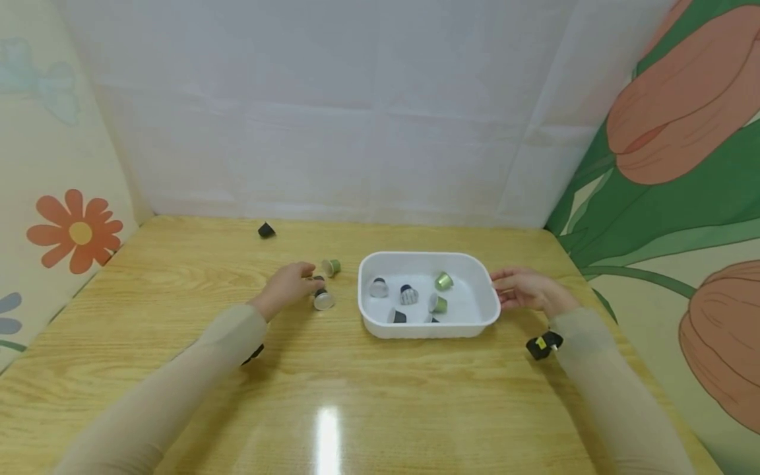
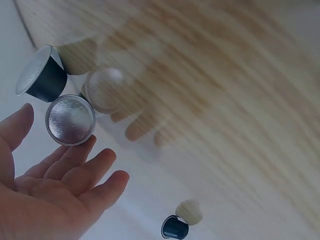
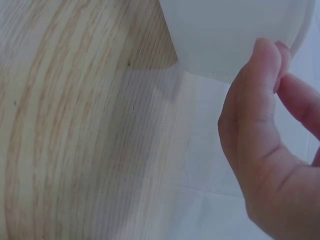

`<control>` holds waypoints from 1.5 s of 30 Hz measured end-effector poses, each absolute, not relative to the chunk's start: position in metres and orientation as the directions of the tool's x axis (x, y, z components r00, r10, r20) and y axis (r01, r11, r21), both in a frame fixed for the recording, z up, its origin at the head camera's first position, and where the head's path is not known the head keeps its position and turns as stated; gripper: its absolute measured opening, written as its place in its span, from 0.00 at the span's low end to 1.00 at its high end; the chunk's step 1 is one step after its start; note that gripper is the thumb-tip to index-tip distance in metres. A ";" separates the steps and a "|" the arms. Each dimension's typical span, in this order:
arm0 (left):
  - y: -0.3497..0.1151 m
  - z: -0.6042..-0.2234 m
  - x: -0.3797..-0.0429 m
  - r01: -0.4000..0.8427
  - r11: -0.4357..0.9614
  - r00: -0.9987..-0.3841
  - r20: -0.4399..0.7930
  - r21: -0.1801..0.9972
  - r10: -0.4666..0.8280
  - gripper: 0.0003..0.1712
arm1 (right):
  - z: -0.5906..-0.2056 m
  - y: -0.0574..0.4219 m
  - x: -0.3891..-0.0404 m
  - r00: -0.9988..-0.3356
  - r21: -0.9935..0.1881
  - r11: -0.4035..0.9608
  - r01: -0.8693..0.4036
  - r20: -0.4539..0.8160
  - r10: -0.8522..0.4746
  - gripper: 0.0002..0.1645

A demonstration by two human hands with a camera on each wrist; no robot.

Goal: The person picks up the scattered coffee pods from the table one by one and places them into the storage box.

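Reaching across the table [image 1: 178, 409], the left hand [image 1: 287, 285] has its fingers [image 2: 95, 172] stretched out and loose. Its fingertips touch a pod [image 2: 70, 120] with a shiny foil top. It does not grip the pod yet. In the head view this pod [image 1: 323, 300] lies on the wood just left of the tray [image 1: 427, 328].

A dark pod [image 2: 42, 75] lies right beside the shiny one, on its side. A green pod [image 1: 331, 267] sits a bit farther back, near the fingers. One black pod [image 1: 266, 230] lies alone, well apart, close to the back wall.

The right hand [image 1: 525, 289] rests at the right end of the white tray. Its fingers are relaxed and lie against the tray's rim. In the right wrist view the thumb [image 3: 257, 100] touches the tray's wall [image 3: 225, 40]. It is not squeezing hard.

Inside the tray lie more pods. Two are green [image 1: 443, 282] and sit toward the right side. A silver one [image 1: 378, 287] is on the left, and a dark striped one [image 1: 408, 295] is in the middle. More dark ones sit by the near wall.
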State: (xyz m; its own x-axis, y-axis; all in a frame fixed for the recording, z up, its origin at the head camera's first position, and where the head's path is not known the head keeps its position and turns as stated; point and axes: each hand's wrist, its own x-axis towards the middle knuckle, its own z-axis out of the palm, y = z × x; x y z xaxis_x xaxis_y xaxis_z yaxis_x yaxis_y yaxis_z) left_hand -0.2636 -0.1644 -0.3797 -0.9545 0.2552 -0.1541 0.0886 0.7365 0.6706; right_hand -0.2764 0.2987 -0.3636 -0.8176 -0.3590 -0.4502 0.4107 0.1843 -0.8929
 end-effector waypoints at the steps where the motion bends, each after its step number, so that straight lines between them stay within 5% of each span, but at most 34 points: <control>1: -0.164 -0.380 -0.264 0.089 0.737 -0.954 -0.155 0.670 0.256 0.35 | -0.363 0.299 -0.276 -0.817 -0.894 0.187 0.406 -0.447 -0.363 0.09; 45: -0.166 -0.361 -0.264 0.060 0.644 -0.967 -0.116 0.762 0.227 0.32 | -0.362 0.297 -0.276 -0.821 -0.886 0.193 0.421 -0.463 -0.335 0.09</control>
State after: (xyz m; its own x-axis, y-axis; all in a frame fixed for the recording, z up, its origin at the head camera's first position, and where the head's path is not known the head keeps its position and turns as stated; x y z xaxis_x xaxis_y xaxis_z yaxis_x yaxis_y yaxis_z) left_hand -0.2643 -0.1662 -0.3615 -0.9668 0.2274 -0.1161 0.0600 0.6445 0.7623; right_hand -0.2758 0.2966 -0.3616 -0.8208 -0.3348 -0.4628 0.4210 0.1930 -0.8863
